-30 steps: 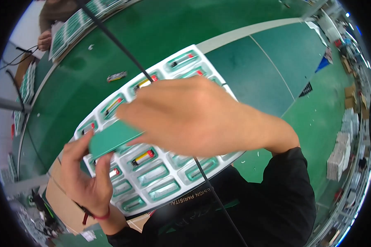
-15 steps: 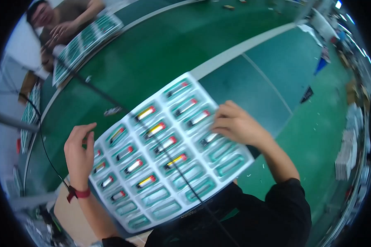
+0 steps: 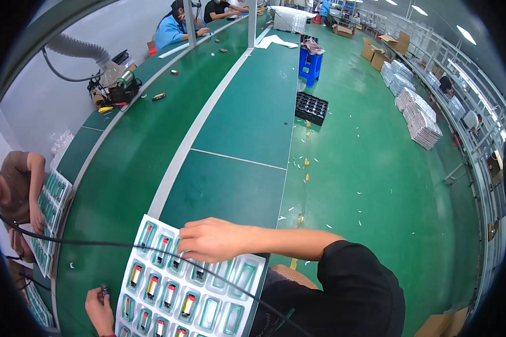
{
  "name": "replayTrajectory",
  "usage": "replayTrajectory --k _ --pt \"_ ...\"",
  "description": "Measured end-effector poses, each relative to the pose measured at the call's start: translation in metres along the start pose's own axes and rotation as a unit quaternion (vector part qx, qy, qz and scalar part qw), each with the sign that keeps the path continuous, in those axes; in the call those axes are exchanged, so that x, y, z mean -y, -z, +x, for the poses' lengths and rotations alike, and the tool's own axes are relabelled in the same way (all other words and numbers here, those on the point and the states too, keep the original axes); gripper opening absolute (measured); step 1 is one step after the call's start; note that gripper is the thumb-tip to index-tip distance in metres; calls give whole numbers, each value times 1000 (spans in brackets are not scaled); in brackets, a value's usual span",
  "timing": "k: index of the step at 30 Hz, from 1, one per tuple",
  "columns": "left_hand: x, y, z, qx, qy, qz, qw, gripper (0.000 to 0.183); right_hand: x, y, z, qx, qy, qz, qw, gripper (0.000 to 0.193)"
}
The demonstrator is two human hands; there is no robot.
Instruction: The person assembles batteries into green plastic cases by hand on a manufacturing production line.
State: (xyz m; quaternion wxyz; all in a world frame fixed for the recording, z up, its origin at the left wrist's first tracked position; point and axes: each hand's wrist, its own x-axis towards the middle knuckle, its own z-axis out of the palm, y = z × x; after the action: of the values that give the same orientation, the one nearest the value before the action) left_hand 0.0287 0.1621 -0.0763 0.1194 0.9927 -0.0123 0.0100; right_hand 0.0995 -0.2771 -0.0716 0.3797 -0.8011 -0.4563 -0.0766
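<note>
A white moulded tray (image 3: 207,287) lies in front of me, its far end resting on the bench. Several of its pockets hold slim battery-like pieces (image 3: 152,286) with red ends and white or yellow bodies; pockets toward its right side show none. My right hand (image 3: 211,240) reaches across the tray with fingers curled down at a pocket in the far rows; what they grip, if anything, is hidden. Beside the tray's left edge, over the green belt, my left hand (image 3: 99,312) pinches a small dark piece (image 3: 104,290) between thumb and fingers.
A black cable (image 3: 90,242) crosses above the tray. To the left, a co-worker handles another tray (image 3: 55,194). Loose pieces (image 3: 159,96) lie along the belt (image 3: 129,151). A black crate (image 3: 311,108) and blue stool (image 3: 310,66) stand beyond the bench (image 3: 230,168).
The view has swung up and right, showing more of the bench and room. My left hand has moved from open to pinching a small dark piece. My right hand now reaches toward the tray's far rows.
</note>
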Motion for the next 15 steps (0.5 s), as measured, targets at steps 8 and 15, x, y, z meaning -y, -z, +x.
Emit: replayTrajectory --k 8,15 --pt "-126 41 -85 -308 -4 -584 751 40 66 -21 72 -42 195 193 961 23" --pt "-176 30 -95 -273 41 -784 557 48 91 -51 108 161 78 313 933 59"
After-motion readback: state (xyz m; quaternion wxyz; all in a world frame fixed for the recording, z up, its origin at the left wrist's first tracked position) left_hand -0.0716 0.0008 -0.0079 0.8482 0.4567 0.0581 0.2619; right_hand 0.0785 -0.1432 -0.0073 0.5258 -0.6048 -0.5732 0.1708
